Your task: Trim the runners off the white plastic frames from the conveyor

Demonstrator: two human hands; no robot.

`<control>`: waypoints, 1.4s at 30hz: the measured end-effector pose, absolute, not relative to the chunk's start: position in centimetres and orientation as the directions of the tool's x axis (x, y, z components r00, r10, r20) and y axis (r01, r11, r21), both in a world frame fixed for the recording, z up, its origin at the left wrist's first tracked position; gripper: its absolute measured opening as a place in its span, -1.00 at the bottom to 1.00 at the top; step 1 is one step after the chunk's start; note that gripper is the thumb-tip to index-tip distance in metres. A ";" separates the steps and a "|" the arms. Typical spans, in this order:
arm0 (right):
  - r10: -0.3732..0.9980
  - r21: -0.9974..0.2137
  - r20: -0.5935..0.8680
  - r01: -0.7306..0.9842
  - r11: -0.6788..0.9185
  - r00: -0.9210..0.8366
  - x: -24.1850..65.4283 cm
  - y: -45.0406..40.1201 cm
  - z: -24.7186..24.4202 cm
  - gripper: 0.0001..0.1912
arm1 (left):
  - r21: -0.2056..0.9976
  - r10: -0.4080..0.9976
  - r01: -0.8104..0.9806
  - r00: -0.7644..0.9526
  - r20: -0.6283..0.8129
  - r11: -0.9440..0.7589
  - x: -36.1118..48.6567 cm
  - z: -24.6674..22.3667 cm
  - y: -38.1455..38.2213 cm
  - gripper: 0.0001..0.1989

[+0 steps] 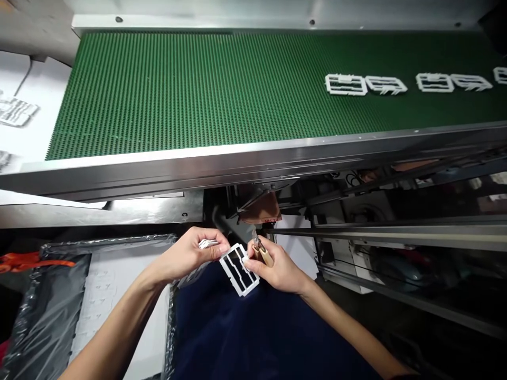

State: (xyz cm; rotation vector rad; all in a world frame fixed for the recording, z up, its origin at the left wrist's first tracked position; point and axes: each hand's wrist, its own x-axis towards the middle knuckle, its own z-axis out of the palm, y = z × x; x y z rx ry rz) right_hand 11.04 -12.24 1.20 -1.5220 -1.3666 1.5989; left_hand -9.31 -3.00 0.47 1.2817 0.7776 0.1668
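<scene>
Over my lap, my left hand [202, 249] is closed, with more white plastic pieces [208, 243] in its grip. Its thumb and fingertips pinch the upper corner of a white plastic frame [240, 269], which hangs tilted with dark openings between its bars. Against the frame's right edge press the thumb and forefinger of my right hand [279, 266]. That hand is also closed around a small pair of nippers [261, 250] with tan handles, jaws pointing up and away from me. The palm hides part of the handles.
A green ribbed conveyor belt [190, 89] runs across ahead, carrying several white frames [346, 84] at its right. Its metal edge [237, 161] stands beyond my hands. At left lie a plastic-lined box [51, 301] and an orange-handled tool [31, 262]. Metal rails [396, 236] cross the right side.
</scene>
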 end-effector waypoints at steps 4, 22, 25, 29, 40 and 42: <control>0.879 -0.902 -0.409 0.252 -0.350 -0.244 11.2 -12.5 1.1 -0.89 | 0.913 0.540 0.388 0.745 -0.393 0.129 -9.3 0.9 -3.1 -0.71; 0.822 -0.712 -0.429 0.700 -0.052 -0.375 13.5 -12.1 3.3 -0.89 | 0.969 0.556 0.174 0.794 -0.244 0.176 -8.2 0.5 -5.4 -0.78; 0.787 -0.531 -0.471 0.841 0.106 -0.397 14.4 -11.3 5.7 -0.93 | 0.969 0.552 0.225 0.798 -0.243 0.101 -8.0 0.8 -5.2 -0.77; 0.736 -0.370 -0.527 0.895 0.251 -0.425 14.7 -10.5 7.1 -0.93 | 0.968 0.550 0.244 0.801 -0.237 0.061 -7.8 0.9 -5.2 -0.77; 0.671 -0.215 -0.575 0.877 0.429 -0.469 14.2 -9.1 8.8 -0.92 | 0.967 0.509 0.255 0.833 -0.216 -0.007 -7.4 1.4 -4.6 -0.84; 0.672 -0.197 -0.578 0.878 0.437 -0.464 14.1 -9.0 9.0 -0.92 | 0.965 0.503 0.262 0.837 -0.214 -0.025 -7.3 1.5 -4.5 -0.84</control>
